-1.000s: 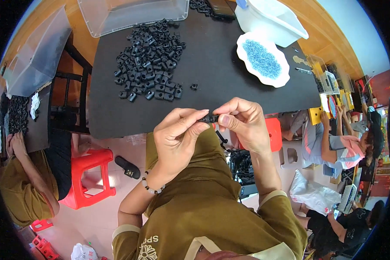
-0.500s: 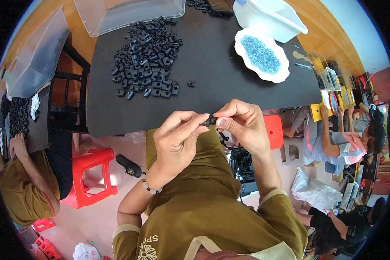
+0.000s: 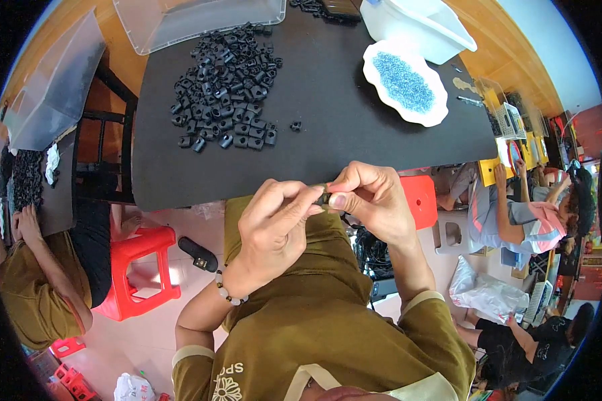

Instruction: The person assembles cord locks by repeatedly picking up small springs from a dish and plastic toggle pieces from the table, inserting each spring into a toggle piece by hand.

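Note:
Just off the near edge of the dark table [image 3: 328, 127], my two hands meet fingertip to fingertip. My left hand [image 3: 274, 224] pinches a small black plastic part [image 3: 323, 198] between thumb and index finger. From the other side, my right hand [image 3: 371, 200] grips the same part; the fingers cover most of it. A pile of black plastic fittings [image 3: 231, 93] lies at the table's left, with one loose fitting [image 3: 295, 125] to its right. On the right side sits a white scalloped dish [image 3: 437, 120] filled with small, bluish, shiny pieces [image 3: 403, 81].
A clear plastic bin [image 3: 201, 30] and a white tub [image 3: 421, 30] stand at the table's back. Red stools [image 3: 140, 274] and a black slipper [image 3: 197, 254] are on the floor. Co-workers sit left and right; a white sack [image 3: 485, 291] lies at the right.
Both hands have dropped slightly toward me with the black plastic part between them. The pile and the dish have stayed in place on the table.

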Tool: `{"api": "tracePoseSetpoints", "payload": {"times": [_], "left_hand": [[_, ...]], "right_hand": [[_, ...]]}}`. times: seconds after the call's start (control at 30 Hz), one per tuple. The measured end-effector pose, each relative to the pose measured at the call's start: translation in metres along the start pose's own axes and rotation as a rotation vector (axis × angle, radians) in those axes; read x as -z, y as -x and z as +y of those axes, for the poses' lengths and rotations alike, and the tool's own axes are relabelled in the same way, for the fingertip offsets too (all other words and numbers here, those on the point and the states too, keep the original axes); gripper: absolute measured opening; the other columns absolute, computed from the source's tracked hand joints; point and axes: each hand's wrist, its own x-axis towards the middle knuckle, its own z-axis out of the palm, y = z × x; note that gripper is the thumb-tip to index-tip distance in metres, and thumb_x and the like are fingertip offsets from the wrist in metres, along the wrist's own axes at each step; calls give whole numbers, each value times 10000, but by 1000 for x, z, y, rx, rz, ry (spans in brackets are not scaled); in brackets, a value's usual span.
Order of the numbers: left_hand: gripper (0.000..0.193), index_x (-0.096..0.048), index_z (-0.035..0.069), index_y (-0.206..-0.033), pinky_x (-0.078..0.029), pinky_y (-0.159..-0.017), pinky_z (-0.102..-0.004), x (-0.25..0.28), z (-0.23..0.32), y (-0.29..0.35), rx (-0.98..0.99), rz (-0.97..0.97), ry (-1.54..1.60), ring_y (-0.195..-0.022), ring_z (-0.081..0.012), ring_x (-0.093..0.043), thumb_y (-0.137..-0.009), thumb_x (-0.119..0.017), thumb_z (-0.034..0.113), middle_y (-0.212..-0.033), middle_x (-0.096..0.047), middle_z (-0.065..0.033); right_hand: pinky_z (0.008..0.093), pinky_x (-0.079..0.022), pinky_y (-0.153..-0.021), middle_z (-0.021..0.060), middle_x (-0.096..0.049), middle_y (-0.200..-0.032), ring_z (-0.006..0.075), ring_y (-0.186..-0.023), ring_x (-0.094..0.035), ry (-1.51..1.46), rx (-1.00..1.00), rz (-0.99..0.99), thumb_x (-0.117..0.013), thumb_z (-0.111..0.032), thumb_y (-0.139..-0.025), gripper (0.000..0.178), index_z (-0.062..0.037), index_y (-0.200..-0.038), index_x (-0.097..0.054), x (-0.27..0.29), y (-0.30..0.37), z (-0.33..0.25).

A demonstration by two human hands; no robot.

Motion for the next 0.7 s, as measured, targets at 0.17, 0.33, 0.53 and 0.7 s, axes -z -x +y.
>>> {"api": "tracePoseSetpoints", "payload": {"times": [0.17, 0.33, 0.53, 0.7], "left_hand": [[467, -695, -11, -1100, -504, -588, -308, 3, 7, 0, -106, 11, -64, -716, -231, -586, -662, -700, -174, -913, -633, -110], [445, -684, -29, -1103, -507, -591, -321, 3, 12, 2, -137, -14, -137, -713, -243, -588, -676, -702, -152, -920, -626, -122], [370, -717, -10, -1053, -507, -599, -317, -3, 4, 0, 1, 9, -2, -730, -225, -607, -698, -745, -112, -906, -651, -100], [366, -736, 19, -1057, -514, -630, -297, -3, 5, -4, 67, 38, 109, -752, -204, -621, -705, -779, -72, -915, -664, -81]], "right_hand": [[217, -464, -665, 36, -652, -828, 63, -740, -560, -10, 28, -20, -744, 12, -850, 81, 33, -838, -667, -3, 5, -3], [209, -428, -628, 19, -637, -803, 42, -722, -528, 20, -1, -20, -737, 20, -856, 86, 25, -820, -659, -9, 5, -9], [195, -412, -587, 6, -646, -788, 27, -683, -530, -43, -45, -25, -736, -21, -880, 78, -3, -876, -660, 2, 0, -2], [210, -491, -638, 35, -669, -861, 67, -716, -594, -257, 1, -122, -729, -269, -921, 307, 10, -1015, -639, 14, -1, 4]]}}
